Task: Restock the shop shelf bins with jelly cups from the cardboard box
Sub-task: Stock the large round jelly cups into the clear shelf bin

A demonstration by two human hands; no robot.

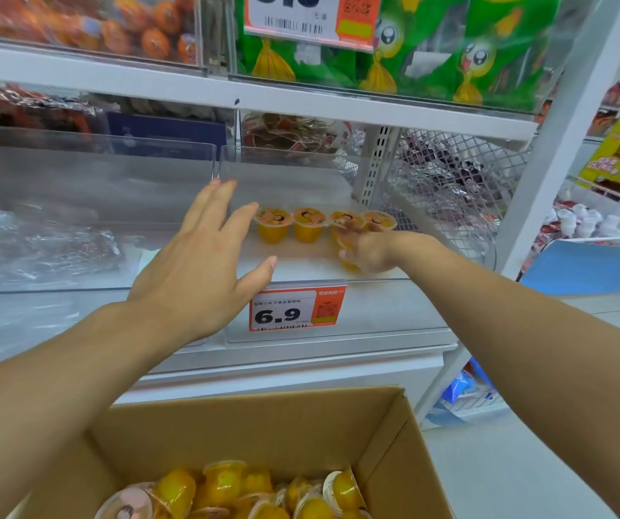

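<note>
The left hand is stretched forward over the front edge of the clear shelf bin, its fingers straight and slightly spread, the thumb held out to the side; nothing is held in it, and whether its fingertips touch the nearest cup cannot be told. The right hand is reached deeper into the same bin, its arm extended from the lower right, and its fingers are curled around a jelly cup, which is seen only in part below the palm and is blurred. Four jelly cups are stood upright in a row at the back of the bin floor, each a clear tub of yellow-orange jelly sealed with a printed orange lid; the two on the right are partly covered by the right hand's fingers. An orange price tag marked 6.9 is fixed to the bin's front wall. Below, the open cardboard box is seen, in which many more of the same yellow cups are heaped in disorder, some tipped on their sides.
</note>
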